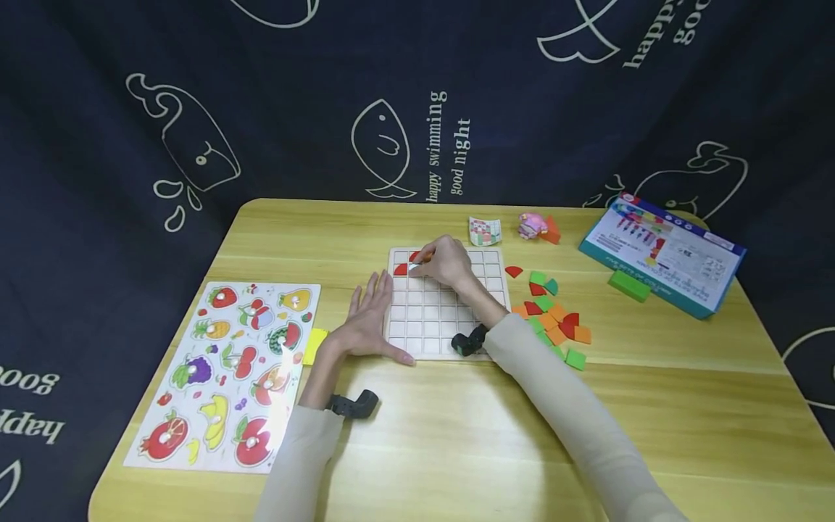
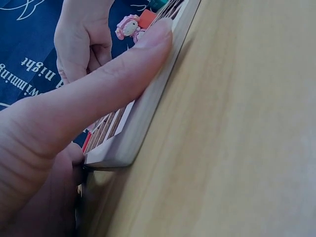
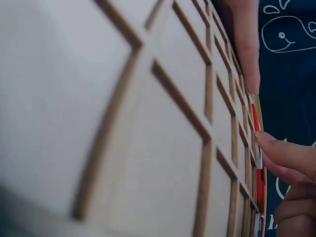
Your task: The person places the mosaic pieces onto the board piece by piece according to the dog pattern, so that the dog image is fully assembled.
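Observation:
A white grid board (image 1: 414, 348) with raised wooden dividers lies on the table. Over its far left part is my right hand (image 1: 446, 262), fingers bent and thumb and fingertips close together at the cells. Beside those fingertips, a red quarter-round piece (image 1: 401, 269) sits in a cell; more red shows in the row behind. I cannot tell whether the fingertips pinch a piece. My left hand (image 1: 368, 319) is spread at the board's near left corner, its fingers along the left side. In the left wrist view, the left thumb (image 2: 113, 81) stretches along the near edge.
Loose red, green and orange pieces (image 1: 557, 335) are scattered right of the board. A fruit puzzle board (image 1: 222, 348) lies at left, near a yellow piece (image 1: 314, 346). Farther back are a picture card (image 1: 485, 232), a pink figure (image 1: 532, 225), a green block (image 1: 629, 286) and a box (image 1: 704, 272).

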`<state>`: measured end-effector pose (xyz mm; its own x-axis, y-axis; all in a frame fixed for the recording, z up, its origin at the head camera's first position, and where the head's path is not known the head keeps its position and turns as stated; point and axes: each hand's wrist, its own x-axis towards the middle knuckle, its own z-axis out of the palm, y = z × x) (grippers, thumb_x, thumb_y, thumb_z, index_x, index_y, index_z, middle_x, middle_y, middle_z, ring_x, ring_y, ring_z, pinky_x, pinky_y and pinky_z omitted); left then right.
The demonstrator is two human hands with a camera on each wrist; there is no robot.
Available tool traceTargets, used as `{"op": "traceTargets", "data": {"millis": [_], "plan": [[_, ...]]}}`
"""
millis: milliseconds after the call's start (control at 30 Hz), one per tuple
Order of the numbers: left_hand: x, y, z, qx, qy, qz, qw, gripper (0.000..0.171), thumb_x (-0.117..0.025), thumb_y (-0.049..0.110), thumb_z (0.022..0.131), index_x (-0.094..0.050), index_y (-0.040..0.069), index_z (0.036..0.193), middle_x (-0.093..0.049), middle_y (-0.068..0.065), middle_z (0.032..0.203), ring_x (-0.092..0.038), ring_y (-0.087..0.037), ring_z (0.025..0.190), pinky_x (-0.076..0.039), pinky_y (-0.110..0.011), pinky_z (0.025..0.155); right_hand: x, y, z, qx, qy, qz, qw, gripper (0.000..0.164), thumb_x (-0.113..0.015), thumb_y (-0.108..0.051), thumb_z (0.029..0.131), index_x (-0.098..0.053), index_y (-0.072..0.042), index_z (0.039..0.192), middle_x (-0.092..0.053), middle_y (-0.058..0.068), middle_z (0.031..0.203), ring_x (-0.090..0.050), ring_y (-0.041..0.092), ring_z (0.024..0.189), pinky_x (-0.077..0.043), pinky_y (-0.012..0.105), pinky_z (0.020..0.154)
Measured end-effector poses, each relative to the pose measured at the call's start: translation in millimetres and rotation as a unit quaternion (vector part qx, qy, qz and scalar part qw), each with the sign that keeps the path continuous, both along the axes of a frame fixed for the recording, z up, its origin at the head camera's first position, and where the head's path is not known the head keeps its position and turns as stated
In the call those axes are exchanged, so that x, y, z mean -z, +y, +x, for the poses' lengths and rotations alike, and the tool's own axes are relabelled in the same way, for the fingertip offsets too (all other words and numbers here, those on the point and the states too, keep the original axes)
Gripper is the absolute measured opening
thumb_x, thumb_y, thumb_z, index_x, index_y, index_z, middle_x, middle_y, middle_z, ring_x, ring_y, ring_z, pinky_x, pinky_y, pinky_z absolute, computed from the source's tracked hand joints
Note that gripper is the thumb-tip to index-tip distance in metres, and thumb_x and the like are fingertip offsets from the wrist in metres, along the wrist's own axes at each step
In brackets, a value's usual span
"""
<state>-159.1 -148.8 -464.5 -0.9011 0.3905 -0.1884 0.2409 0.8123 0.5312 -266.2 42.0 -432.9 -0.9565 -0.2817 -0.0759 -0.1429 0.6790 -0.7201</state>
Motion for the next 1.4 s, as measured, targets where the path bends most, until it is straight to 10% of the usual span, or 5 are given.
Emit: {"op": "traceTargets", "data": {"millis": [400, 567, 833, 1067, 1400], "plan": [[-2.4, 6, 1.7, 0.005, 0.003, 0.000, 1.0000, 0.157, -0.082, 0.072, 0.049, 0.018, 0.010, 0.153, 0.022, -0.007, 0.162, 0.023, -0.026, 0.149, 0.013, -0.053, 0.120, -5.4, 28, 0.3, -0.034, -0.028, -0.065, 0.997, 0.027, -0.083, -0.018, 0.075, -0.078, -0.013, 0.101, -0.065, 0.000, 0.070, -0.041, 0.011, 0.059, -0.032, 0.022, 0.055], [-1.0, 4, 0.9, 0.002, 0.006, -0.003, 1.0000, 0.158, -0.081, 0.074, 0.047, 0.017, 0.011, 0.153, 0.022, -0.006, 0.162, 0.023, -0.026, 0.149, 0.013, -0.053, 0.121, -17.0, 100, 15.4, 0.003, 0.015, -0.047, 0.999, 0.029, -0.081, -0.019, 0.078, -0.076, -0.010, 0.105, -0.034, -0.003, 0.052, -0.027, 0.012, 0.047, -0.022, 0.024, 0.044], [-2.4, -2, 2.6, -0.007, 0.000, 0.001, 1.0000, 0.157, -0.082, 0.072, 0.047, 0.016, 0.011, 0.153, 0.022, -0.007, 0.162, 0.023, -0.027, 0.149, 0.014, -0.054, 0.120, -0.6, 204, 24.7, 0.112, -0.057, 0.014, 0.992, 0.036, -0.077, -0.030, 0.082, -0.073, -0.009, 0.111, -0.058, 0.003, 0.066, -0.044, 0.020, 0.068, -0.031, 0.028, 0.059], [-1.6, 0, 1.9, 0.004, 0.007, 0.001, 1.0000, 0.156, -0.083, 0.071, 0.049, 0.016, 0.011, 0.153, 0.021, -0.008, 0.162, 0.022, -0.028, 0.149, 0.013, -0.054, 0.120, 7.6, 207, 13.4, 0.192, -0.078, -0.044, 0.977, 0.039, -0.079, -0.027, 0.080, -0.072, -0.005, 0.112, -0.063, 0.019, 0.128, -0.047, 0.031, 0.126, -0.037, 0.046, 0.105], [0.6, -2, 1.0, 0.000, 0.007, 0.006, 1.0000, 0.158, -0.082, 0.074, 0.046, 0.016, 0.011, 0.153, 0.021, -0.009, 0.162, 0.023, -0.027, 0.149, 0.012, -0.053, 0.121, -1.3, 192, 11.4, 0.172, -0.075, 0.009, 0.982, 0.037, -0.079, -0.021, 0.081, -0.070, -0.004, 0.112, -0.062, 0.017, 0.108, -0.048, 0.029, 0.098, -0.040, 0.039, 0.080]]}}
